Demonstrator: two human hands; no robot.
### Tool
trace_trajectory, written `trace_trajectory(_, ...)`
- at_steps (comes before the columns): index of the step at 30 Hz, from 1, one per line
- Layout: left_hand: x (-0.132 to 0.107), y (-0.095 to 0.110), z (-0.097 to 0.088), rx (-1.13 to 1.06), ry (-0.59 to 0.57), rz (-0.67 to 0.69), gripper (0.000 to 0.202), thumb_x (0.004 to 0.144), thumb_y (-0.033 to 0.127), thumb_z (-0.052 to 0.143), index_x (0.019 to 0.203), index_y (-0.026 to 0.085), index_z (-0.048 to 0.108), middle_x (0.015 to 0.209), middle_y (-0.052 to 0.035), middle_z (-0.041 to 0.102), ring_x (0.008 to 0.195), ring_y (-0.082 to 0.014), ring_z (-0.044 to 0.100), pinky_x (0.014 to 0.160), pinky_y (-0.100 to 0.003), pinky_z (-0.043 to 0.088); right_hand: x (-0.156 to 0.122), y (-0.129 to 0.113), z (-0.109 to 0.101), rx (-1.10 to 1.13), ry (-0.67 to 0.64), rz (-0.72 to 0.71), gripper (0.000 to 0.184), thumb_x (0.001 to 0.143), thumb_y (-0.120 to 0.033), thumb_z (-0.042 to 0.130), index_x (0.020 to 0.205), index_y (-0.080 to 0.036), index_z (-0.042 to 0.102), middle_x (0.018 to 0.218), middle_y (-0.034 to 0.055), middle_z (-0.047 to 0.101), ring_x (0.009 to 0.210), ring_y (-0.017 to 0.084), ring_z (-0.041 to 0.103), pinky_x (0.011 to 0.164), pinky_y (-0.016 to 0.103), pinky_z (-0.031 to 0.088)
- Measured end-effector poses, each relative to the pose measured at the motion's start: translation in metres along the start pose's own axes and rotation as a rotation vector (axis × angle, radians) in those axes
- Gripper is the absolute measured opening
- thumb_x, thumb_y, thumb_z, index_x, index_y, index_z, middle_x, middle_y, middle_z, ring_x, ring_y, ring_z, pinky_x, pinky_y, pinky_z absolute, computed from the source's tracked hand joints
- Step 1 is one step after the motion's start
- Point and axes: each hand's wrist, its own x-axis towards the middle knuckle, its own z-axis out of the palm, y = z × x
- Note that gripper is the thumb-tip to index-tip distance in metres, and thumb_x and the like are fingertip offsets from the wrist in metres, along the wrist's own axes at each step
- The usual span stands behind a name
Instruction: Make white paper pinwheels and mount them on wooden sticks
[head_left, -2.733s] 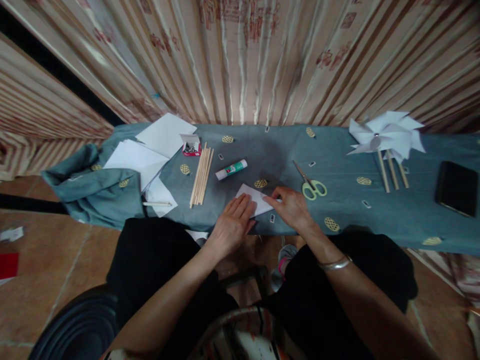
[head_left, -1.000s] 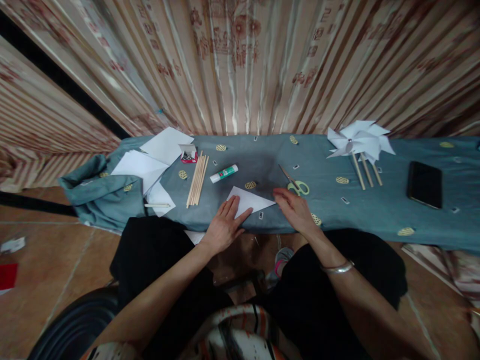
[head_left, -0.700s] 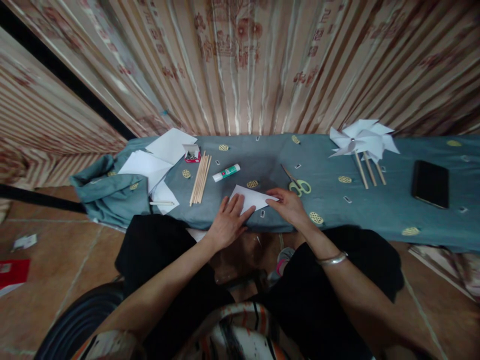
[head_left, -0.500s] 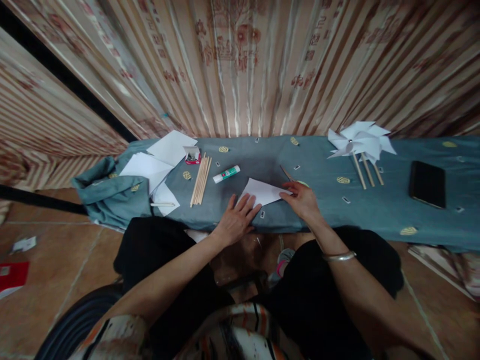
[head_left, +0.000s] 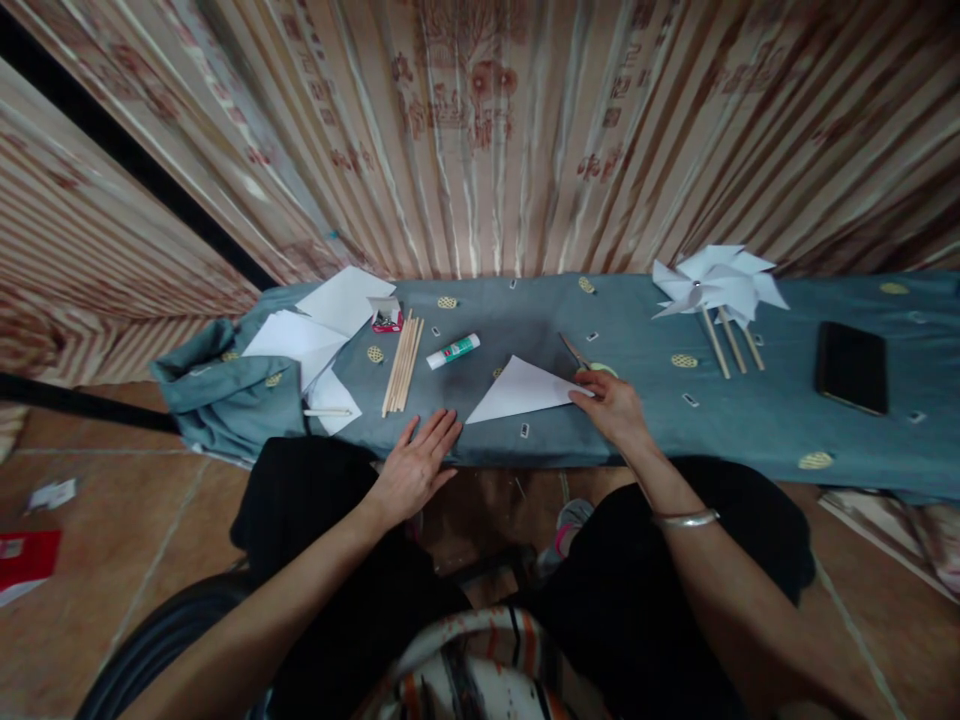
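A white sheet of paper folded into a triangle (head_left: pixel 523 392) lies on the cloth-covered table (head_left: pixel 645 420). My right hand (head_left: pixel 611 405) pinches its right corner between thumb and fingers. My left hand (head_left: pixel 412 465) is apart from the paper, at the table's front edge, with its fingers stretched out and nothing in it. Just behind my right hand are scissors (head_left: pixel 576 351), whose handles are partly hidden by the fingers. A glue stick (head_left: pixel 453 351) lies behind and left of the folded paper.
Several wooden sticks (head_left: pixel 403 365) lie left of the glue stick, beside a small red box (head_left: pixel 387 315) of metal bits. White paper sheets (head_left: pixel 296 342) and a white pen-like stick (head_left: pixel 327 412) are farther left. Paper pinwheels (head_left: pixel 724 280) and a black notebook (head_left: pixel 852 367) lie at right.
My left hand has left the paper and moved left along the table's edge. The folded paper has shifted slightly right, with my right hand still on its corner.
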Motion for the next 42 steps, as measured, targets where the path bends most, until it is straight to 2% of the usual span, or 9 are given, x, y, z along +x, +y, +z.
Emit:
trace_trajectory(5,-0.001,-0.001,0.007,-0.285,0.115,-0.143,0.048,0.094,0.034,0.043,0.139,0.015,0.044,0.146,-0.0149,0.044,0.138,-0.0245,0.037,0.115,-0.047,0.025,0.004,0.006,0.001,0.356,-0.141,0.068,0.030,0.059,-0.039,0.073,0.080,-0.018,0.068,0.063,-0.0001,0.066,0.055,0.013,0.057,0.051,0.024,0.043)
trace_trajectory(11,0.025,-0.007,0.006,-0.957,0.358,-0.544,0.062,0.091,0.056,0.041,0.135,0.013,0.051,0.131,-0.0143,0.060,0.126,-0.0268,0.052,0.111,-0.044,0.033,0.003,-0.014,0.005,0.601,-0.257,0.123,0.037,0.052,-0.041,0.083,0.078,-0.019,0.070,0.063,-0.0013,0.065,0.052,0.009,0.053,0.049,0.022,0.041)
trace_trajectory(15,0.046,-0.012,0.001,-1.364,0.437,-0.645,0.075,0.076,0.069,0.056,0.120,0.009,0.063,0.111,-0.0164,0.071,0.110,-0.0294,0.063,0.105,-0.043,0.041,0.002,-0.026,0.006,0.696,-0.288,0.136,0.035,0.051,-0.037,0.085,0.077,-0.020,0.072,0.066,-0.0024,0.066,0.052,0.007,0.053,0.049,0.021,0.041)
trace_trajectory(18,0.058,-0.015,-0.002,-1.536,0.388,-0.648,0.074,0.064,0.068,0.068,0.109,0.010,0.069,0.106,-0.0159,0.072,0.105,-0.0294,0.065,0.099,-0.041,0.046,0.003,-0.030,0.005,0.718,-0.308,0.132,0.032,0.053,-0.035,0.085,0.078,-0.020,0.072,0.064,-0.0032,0.065,0.052,0.007,0.053,0.049,0.021,0.041)
trace_trajectory(27,0.079,-0.018,-0.010,-1.573,0.001,-0.563,0.061,0.060,0.063,0.073,0.093,0.012,0.073,0.071,-0.0076,0.072,0.065,-0.0203,0.068,0.060,-0.027,0.048,0.009,-0.032,0.005,0.751,-0.241,0.128,0.031,0.050,-0.037,0.086,0.074,-0.021,0.075,0.069,-0.0018,0.069,0.055,0.007,0.054,0.054,0.022,0.043)
trace_trajectory(30,0.083,-0.011,-0.012,-1.591,-0.096,-0.502,0.058,0.061,0.064,0.073,0.082,0.011,0.072,0.065,-0.0083,0.071,0.056,-0.0173,0.065,0.056,-0.025,0.046,0.012,-0.033,0.005,0.774,-0.215,0.139,0.033,0.047,-0.037,0.088,0.073,-0.021,0.075,0.065,-0.0022,0.068,0.056,0.008,0.055,0.055,0.022,0.043)
trace_trajectory(32,0.084,-0.007,-0.011,-1.563,-0.048,-0.492,0.052,0.059,0.059,0.076,0.078,0.011,0.071,0.066,-0.0077,0.071,0.055,-0.0160,0.064,0.059,-0.026,0.048,0.013,-0.035,0.005,0.805,-0.198,0.152,0.034,0.050,-0.039,0.087,0.077,-0.022,0.075,0.071,-0.0010,0.070,0.061,0.009,0.058,0.057,0.022,0.045)
trace_trajectory(37,0.091,-0.009,0.000,-1.359,0.298,-0.570,0.042,0.061,0.043,0.076,0.089,0.012,0.071,0.077,-0.0051,0.073,0.066,-0.0194,0.065,0.062,-0.028,0.050,0.009,-0.040,0.014,0.900,-0.235,0.248,0.044,0.060,-0.052,0.080,0.094,-0.025,0.072,0.095,0.0039,0.072,0.075,0.014,0.065,0.060,0.024,0.050)
trace_trajectory(42,0.094,-0.017,-0.001,-1.118,0.415,-0.513,0.037,0.071,0.037,0.067,0.101,0.015,0.071,0.094,-0.0055,0.074,0.083,-0.0227,0.067,0.074,-0.031,0.053,-0.007,-0.044,0.041,0.702,-0.501,0.291,0.049,0.057,-0.056,0.080,0.085,-0.016,0.072,0.072,0.0037,0.070,0.061,0.014,0.061,0.052,0.024,0.048)
